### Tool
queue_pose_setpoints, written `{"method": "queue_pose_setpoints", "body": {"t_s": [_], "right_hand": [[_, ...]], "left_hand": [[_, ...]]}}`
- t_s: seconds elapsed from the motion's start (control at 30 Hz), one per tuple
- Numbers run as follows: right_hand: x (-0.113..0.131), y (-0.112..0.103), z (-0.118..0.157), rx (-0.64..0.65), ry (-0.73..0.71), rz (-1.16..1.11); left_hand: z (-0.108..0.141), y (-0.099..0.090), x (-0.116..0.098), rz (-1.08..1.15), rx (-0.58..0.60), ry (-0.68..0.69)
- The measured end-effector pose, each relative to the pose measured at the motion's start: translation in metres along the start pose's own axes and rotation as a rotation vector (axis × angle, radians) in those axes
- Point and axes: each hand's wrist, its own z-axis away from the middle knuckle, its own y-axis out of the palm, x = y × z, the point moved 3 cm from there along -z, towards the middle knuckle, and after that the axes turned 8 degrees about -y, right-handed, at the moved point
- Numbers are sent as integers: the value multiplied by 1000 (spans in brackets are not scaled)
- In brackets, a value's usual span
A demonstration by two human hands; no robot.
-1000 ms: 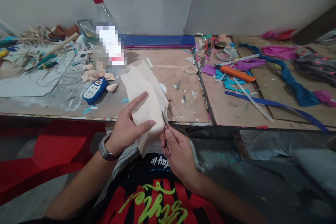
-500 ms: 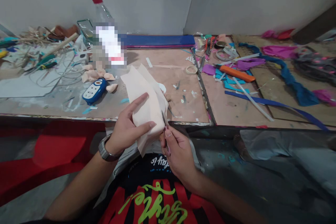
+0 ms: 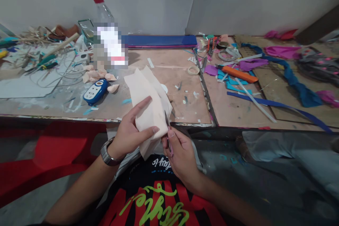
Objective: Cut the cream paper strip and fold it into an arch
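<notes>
brown tbl, grey wall bhnd

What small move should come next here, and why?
Perhaps a slight closing of the scissors: their pointed tip shows over the cream sheet near its right edge, the right hand holds them, and the left hand grips the sheet.
</notes>
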Motion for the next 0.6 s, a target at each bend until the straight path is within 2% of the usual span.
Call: {"method": "queue_pose_setpoints", "body": {"t_s": [0.6], "right_hand": [[1,1,0,-11,1,6]], "left_hand": [[2,-1,-2,11,-6,-17]]}}
